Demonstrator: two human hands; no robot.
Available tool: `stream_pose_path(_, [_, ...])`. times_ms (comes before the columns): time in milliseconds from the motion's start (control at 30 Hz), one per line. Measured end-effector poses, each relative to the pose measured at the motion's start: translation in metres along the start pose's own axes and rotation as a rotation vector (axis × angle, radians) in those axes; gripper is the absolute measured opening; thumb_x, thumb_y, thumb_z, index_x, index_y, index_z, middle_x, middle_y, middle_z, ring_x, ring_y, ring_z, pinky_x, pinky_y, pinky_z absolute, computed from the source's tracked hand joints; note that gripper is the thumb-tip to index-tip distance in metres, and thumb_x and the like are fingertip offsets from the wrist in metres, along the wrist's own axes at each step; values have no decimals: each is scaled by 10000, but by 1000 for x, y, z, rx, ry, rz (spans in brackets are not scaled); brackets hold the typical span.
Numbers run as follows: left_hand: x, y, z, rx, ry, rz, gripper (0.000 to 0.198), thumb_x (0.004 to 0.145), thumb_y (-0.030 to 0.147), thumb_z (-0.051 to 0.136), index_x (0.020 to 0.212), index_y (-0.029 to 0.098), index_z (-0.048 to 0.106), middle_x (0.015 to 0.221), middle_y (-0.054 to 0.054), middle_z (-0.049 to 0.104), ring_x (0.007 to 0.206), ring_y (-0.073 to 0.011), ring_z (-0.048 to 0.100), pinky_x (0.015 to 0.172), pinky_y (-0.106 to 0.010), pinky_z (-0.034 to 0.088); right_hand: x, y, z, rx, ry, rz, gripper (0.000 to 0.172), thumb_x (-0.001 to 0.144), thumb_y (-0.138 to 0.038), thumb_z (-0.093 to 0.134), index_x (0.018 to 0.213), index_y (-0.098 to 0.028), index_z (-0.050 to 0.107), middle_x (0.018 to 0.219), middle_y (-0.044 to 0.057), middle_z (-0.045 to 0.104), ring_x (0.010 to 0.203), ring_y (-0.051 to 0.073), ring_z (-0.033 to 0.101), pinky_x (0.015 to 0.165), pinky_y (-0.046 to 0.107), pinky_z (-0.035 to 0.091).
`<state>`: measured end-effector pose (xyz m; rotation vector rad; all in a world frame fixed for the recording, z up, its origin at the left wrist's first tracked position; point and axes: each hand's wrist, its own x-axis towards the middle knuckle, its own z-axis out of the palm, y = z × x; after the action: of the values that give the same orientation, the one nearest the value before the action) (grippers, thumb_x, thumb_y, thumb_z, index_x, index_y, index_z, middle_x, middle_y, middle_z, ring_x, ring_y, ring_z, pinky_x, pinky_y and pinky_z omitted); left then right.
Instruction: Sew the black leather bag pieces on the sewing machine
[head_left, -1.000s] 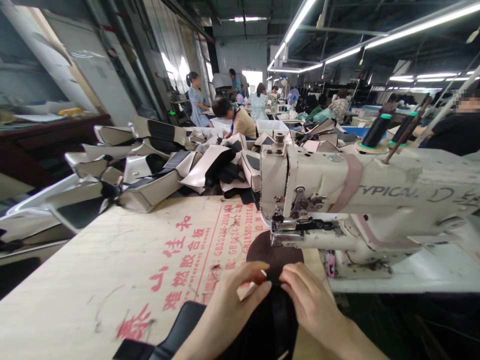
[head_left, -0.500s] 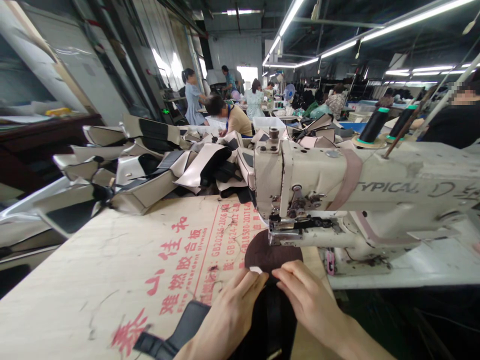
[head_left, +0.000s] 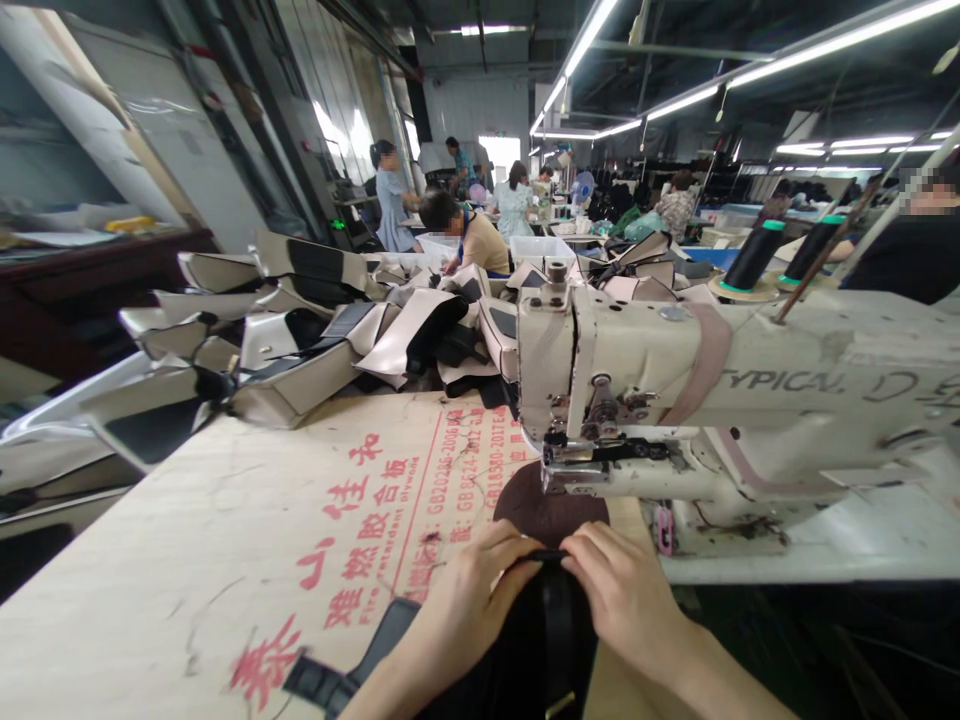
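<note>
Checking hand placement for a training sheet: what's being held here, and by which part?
The left hand and right hand pinch a black flexible panel by its top edge.

Beyond the fingers (head_left: 600, 565), the sewing machine (head_left: 637, 385) arm bore "TYPICAL", followed by unclear hand-drawn marks. Left of the fingers, the plywood board (head_left: 225, 560) carried red print: "佳和", "难燃胶合板", "Fire retardant plywood", "GB20286-2006" and "GB18580-2017".

Upholstery panels (head_left: 405, 335) lie heaped at the far end of the plywood worktop (head_left: 187, 560); the sewing machine (head_left: 675, 390) stands right of it; a stitched piece (head_left: 551, 640) lies just before its presser foot (head_left: 577, 470).
</note>
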<state>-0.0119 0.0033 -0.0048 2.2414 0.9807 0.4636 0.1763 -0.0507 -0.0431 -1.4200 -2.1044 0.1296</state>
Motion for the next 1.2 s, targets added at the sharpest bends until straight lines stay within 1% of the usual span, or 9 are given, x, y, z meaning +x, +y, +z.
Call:
stream_pose_path(233, [-16, -15, 6, 49, -105, -89, 775, 635, -20, 399, 1354, 268, 366, 1406, -4, 407, 1283, -184, 372, 1081, -384, 295, -1, 2, -3, 26, -11, -16, 192, 951, -180, 353, 929, -174, 544, 838, 27, 556, 781, 148, 531, 678, 266, 389])
stream_pose_path(400, [5, -9, 5, 18, -257, -68, 677, 583, -44, 345, 1136, 240, 613, 1168, -13, 636, 1095, -182, 567, 976, -324, 408, 4, 4, -5, -26, -46, -90, 192, 950, -187, 363, 896, -181, 548, 819, 18, 555, 775, 148, 527, 645, 258, 374])
stream_pose_path(467, [8, -6, -10, 16, -357, -69, 611, 652, -19, 368, 1128, 272, 618, 1116, -6, 665, 1034, -196, 603, 923, -325, 440, 6, 6, -5, -28, -44, -109, 188, 948, -192, 374, 885, -183, 550, 813, 16, 554, 780, 145, 529, 642, 251, 373])
stream_pose_path(567, [0, -8, -29, -67, -422, -49, 470, 813, 148, 437, 1250, 302, 513, 1281, 10, 552, 1154, -198, 518, 995, -332, 375, 7, 7, -6, -4, -19, -98, 192, 949, -180, 370, 881, -181, 549, 814, 15, 556, 787, 139, 535, 646, 244, 374])
stream_pose_path(700, [-19, -24, -22, -151, -322, -141, 415, 877, 411, 420, 1271, 301, 493, 1359, 22, 471, 1254, -216, 395, 1072, -359, 259, 6, 6, -7, 23, -27, -100, 178, 939, -171, 386, 856, -186, 542, 802, 8, 560, 768, 138, 535, 628, 243, 363])
stream_pose_path(833, [-19, -37, -10, -122, -113, -204, 442, 875, 501, 356, 853, 206, 684, 837, 17, 676, 965, -209, 547, 1008, -350, 315, 11, -3, -3, 152, -88, -8, 176, 915, -155, 416, 788, -184, 535, 779, 0, 565, 744, 134, 539, 628, 236, 339])
stream_pose_path(933, [6, -34, -33, -10, -88, -131, 478, 860, 506, 367, 615, 181, 618, 558, 40, 542, 699, -155, 521, 927, -318, 357, 19, -16, 12, 458, -19, 167, 214, 911, -200, 419, 740, -171, 545, 737, 5, 563, 693, 131, 512, 616, 237, 304])
stream_pose_path(1067, [66, -20, -80, 317, -307, 26, 353, 829, 409, 443, 616, 189, 620, 567, 21, 555, 592, -126, 471, 722, -249, 390, 34, -34, 51, 1101, 250, 578, 340, 856, -448, 489, 697, -151, 536, 629, -4, 513, 602, 118, 434, 553, 216, 284])
stream_pose_path(1200, [125, -21, -89, 430, -413, 46, 212, 706, 317, 603, 534, 195, 609, 543, 11, 584, 551, -126, 480, 582, -229, 361, 51, -38, 83, 1318, 361, 741, 462, 826, -588, 419, 720, -149, 512, 604, -10, 489, 551, 108, 418, 514, 207, 310])
